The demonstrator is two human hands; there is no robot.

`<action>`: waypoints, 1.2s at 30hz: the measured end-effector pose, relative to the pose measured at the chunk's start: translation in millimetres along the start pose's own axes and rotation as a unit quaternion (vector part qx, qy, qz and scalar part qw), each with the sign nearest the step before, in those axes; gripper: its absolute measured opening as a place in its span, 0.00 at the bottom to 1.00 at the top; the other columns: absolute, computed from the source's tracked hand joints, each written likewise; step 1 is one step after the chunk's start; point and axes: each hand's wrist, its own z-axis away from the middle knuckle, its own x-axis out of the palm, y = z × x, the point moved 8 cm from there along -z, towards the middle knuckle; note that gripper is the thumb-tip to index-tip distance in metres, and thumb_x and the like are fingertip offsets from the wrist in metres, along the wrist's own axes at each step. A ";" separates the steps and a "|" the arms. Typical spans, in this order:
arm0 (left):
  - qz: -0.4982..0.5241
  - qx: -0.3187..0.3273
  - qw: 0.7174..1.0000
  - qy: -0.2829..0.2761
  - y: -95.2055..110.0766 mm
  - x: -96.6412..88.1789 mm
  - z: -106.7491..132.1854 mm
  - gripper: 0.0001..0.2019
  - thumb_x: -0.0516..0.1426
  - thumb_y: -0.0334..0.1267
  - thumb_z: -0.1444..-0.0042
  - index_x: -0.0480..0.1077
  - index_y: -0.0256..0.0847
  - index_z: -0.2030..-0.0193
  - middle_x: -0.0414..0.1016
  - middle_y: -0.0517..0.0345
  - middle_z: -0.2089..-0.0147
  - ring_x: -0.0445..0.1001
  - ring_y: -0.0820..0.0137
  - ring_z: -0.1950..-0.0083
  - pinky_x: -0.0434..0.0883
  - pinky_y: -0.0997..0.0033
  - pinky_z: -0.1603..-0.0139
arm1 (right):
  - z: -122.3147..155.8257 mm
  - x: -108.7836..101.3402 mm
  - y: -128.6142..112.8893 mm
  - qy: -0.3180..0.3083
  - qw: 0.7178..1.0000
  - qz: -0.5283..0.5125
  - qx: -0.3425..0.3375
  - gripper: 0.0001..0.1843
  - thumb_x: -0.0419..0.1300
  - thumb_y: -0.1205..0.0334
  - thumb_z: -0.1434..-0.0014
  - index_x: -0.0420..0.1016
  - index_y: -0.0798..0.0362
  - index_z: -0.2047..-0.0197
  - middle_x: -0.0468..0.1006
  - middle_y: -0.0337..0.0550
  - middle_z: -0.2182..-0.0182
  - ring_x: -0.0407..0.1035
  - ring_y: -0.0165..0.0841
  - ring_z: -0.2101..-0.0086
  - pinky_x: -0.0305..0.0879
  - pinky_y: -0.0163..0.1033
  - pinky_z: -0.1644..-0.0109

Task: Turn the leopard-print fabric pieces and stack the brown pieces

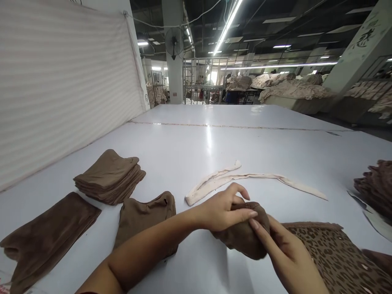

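Note:
Bunched between my two hands is a piece of brown fabric (pixel 245 239), lifted over the white table. My left hand (pixel 225 210) pinches its upper edge, with the thumb lying across the top. From the right, my right hand (pixel 283 245) grips the same cloth, its thumb nearly meeting the left one. Some of the fingers are hidden behind the fabric. Just beyond my hands lies a long cream fabric strip (pixel 211 183), folded back on itself. My left forearm passes over a small stack of brown cut pieces (pixel 143 216).
Further left sit a taller stack of brown pieces (pixel 107 175) and a dark brown folded pile (pixel 52 232). Leopard-print fabric (pixel 343 253) lies at the lower right, with a ruffled dark brown pile (pixel 375 188) beyond it. A white sheet (pixel 67 69) hangs along the table's left side.

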 end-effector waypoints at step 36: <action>-0.079 -0.014 0.977 0.199 -45.0 4.1 47.4 0.08 0.54 0.39 0.45 0.65 0.38 0.71 0.66 0.57 0.68 0.63 0.70 0.65 0.60 0.71 0.63 | 39.0 87.4 67.6 0.012 0.796 -0.517 0.315 0.13 0.69 0.58 0.52 0.69 0.51 0.69 0.49 0.27 0.82 0.41 0.22 0.82 0.55 0.26 0.79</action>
